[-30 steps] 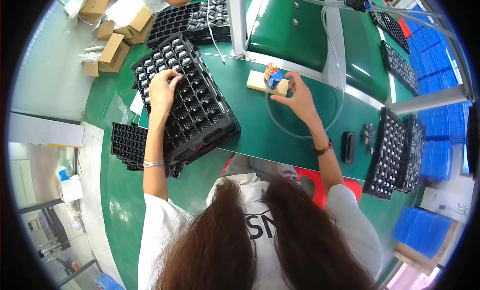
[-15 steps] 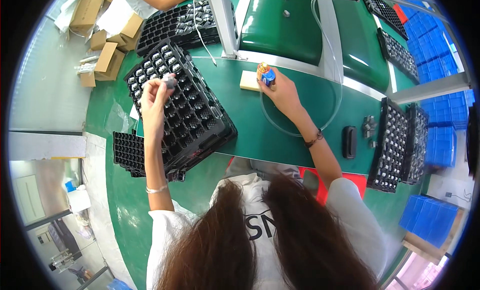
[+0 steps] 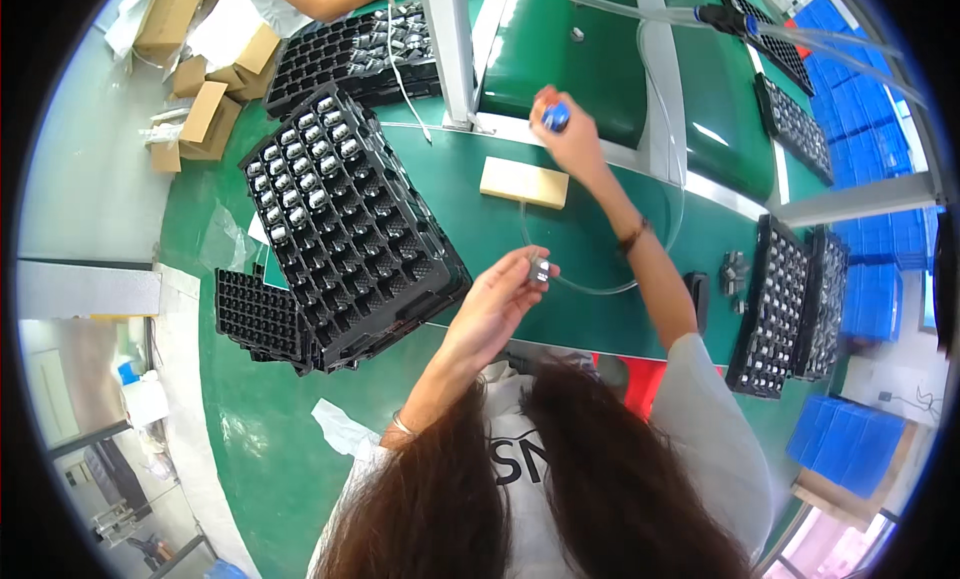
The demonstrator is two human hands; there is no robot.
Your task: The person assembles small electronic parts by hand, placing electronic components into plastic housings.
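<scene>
Near the front of the green table [image 3: 480, 244], my left hand [image 3: 490, 304] pinches a small shiny metal part [image 3: 541, 270] between thumb and fingers. Farther off, my right hand [image 3: 578, 151] is closed round a small blue tool [image 3: 556, 117], blurred by motion; its exact kind I cannot make out. A pale yellow block [image 3: 524, 182] lies on the table between the two hands. To the left, a black compartment tray [image 3: 375, 249] rests at a slant on a stack, with metal parts in its far left pockets.
A clear hose [image 3: 600, 291] curves over the table. At the right are a black case [image 3: 697, 297], loose metal parts [image 3: 734, 274] and a filled tray [image 3: 772, 304]. A metal post [image 3: 447, 54] stands ahead, before a green conveyor belt [image 3: 560, 64]. Another person's arm [image 3: 335, 1] shows at far left.
My left hand has come from above the black tray to the table's middle, carrying the metal part. My right hand has lifted the blue tool farther away from the yellow block.
</scene>
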